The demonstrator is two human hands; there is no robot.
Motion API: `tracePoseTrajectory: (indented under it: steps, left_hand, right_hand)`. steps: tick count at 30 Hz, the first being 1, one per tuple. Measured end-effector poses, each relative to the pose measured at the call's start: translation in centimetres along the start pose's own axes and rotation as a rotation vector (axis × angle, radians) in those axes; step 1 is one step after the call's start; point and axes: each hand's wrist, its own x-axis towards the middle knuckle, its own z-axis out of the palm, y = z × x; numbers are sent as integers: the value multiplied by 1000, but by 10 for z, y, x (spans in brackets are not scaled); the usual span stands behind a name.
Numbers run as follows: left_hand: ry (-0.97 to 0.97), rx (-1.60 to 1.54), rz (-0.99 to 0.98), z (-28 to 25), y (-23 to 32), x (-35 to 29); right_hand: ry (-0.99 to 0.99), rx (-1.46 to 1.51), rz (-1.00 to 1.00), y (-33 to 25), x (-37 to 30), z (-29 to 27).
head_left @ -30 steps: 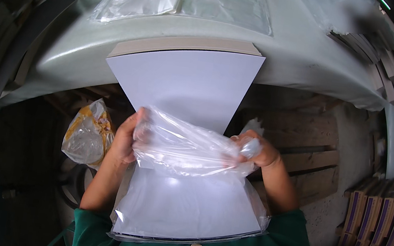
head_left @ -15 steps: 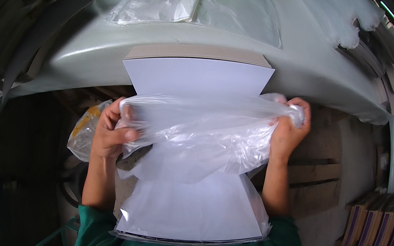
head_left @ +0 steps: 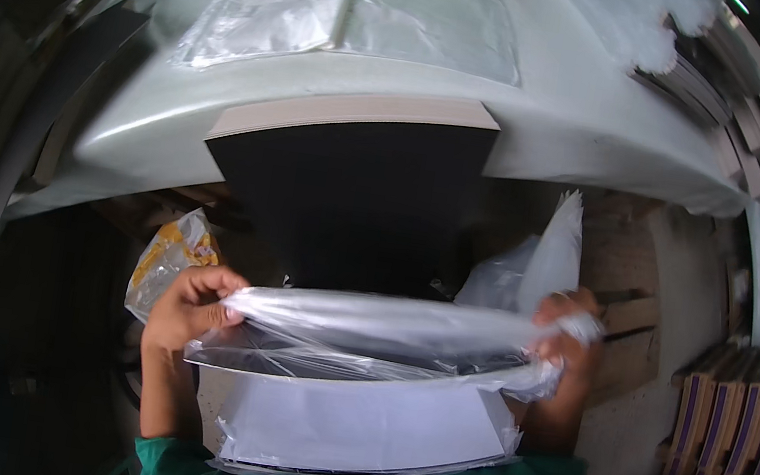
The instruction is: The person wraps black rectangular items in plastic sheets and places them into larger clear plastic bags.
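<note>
Beside the pale table (head_left: 570,128), the board stack (head_left: 358,120) now shows black instead of white. Our left hand (head_left: 189,306) and right hand (head_left: 568,351) clamp fingers on the clear bag (head_left: 397,323), which partly covers the white sheet (head_left: 354,423); crumpled plastic (head_left: 155,272) lies leftward.

"What's the film (head_left: 388,321) like?"

"Clear, shiny and creased, drawn crosswise into a long band, its right end bunched."

"And the white board (head_left: 354,419)?"

"Below it, broad face showing, clear plastic (head_left: 509,438) along its right and lower edges. Whether film and plastic join, I can't tell."
</note>
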Motion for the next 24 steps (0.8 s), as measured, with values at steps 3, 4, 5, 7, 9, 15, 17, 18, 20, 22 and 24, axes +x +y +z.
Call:
tracePoseTrajectory:
  steps: [3, 4, 5, 7, 9, 15, 17, 18, 20, 22, 24]
  left_hand:
    - [-64, -433, -155, -19, -71, 38]
    - [-84, -468, -193, -37, -103, 53]
    - [10, -401, -158, -44, -129, 55]
    - [106, 132, -155, -66, -183, 69]
    - [86, 808, -213, -90, -240, 96]
    - [-48, 624, -240, -138, -256, 96]
    - [-155, 459, -187, -137, -187, 92]
    - [-183, 393, -92, -127, -138, 82]
    - [-272, 395, 195, -33, -18, 62]
    - [-193, 381, 527, 57, 27, 64]
    - [-225, 510, 550, 76, 19, 67]
  right_hand:
    - [98, 486, 453, 100, -3, -24]
    - [122, 247, 548, 150, -4, -35]
    - [136, 280, 569, 180, -6, -39]
    - [91, 178, 534, 235, -4, -51]
    - [36, 184, 383, 290, 5, -62]
    - [543, -52, -118, 196, 74, -78]
    - [865, -483, -417, 98, 70, -85]
    - [905, -517, -486, 49, 72, -60]
    - [560, -396, -604, 5, 80, -8]
    - [144, -219, -548, -9, 90, 54]
    - [-152, 39, -456, -21, 83, 94]
